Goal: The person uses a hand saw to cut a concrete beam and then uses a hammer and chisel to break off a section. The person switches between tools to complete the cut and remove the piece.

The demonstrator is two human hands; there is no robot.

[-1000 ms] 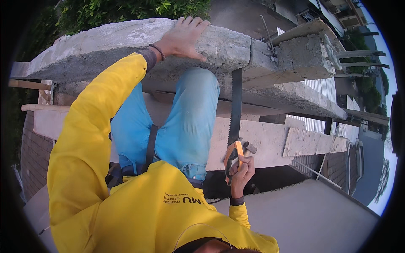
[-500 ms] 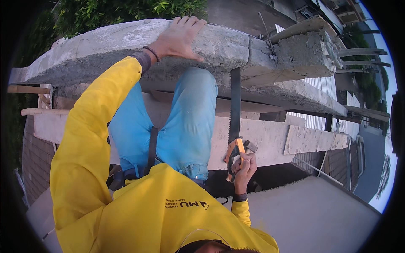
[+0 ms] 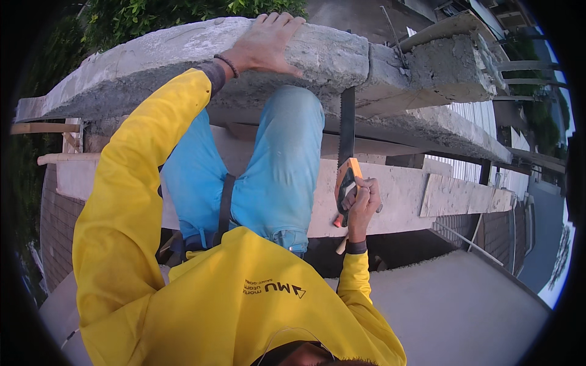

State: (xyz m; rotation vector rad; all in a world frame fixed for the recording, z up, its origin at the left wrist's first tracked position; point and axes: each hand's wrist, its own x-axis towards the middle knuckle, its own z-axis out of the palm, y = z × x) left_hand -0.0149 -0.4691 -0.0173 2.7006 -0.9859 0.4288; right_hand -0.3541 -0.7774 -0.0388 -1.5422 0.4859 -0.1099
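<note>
My left hand [image 3: 267, 47] lies on top of the rough grey concrete beam [image 3: 165, 58], its fingers spread over the far edge. A hand saw [image 3: 347, 125] is in my right hand [image 3: 365, 204], whose fingers wrap round its orange and black handle. The saw's toothed blade points away from me and passes beneath the beam, which hides part of it. A small dark tip shows past the beam's far edge. Close to the blade, on its right, a vertical joint line runs down the beam's face.
My blue-trousered legs [image 3: 274, 152] straddle the space under the beam. Across the middle runs a pale board [image 3: 390, 192]. A broken concrete end with protruding bars [image 3: 528, 66] stands at the right. Green foliage [image 3: 183, 18] grows beyond the beam, and a grey slab [image 3: 439, 305] lies at lower right.
My right hand and the saw have moved away from me, toward the beam, so less blade shows below it. My left hand stays at the same place on the concrete.
</note>
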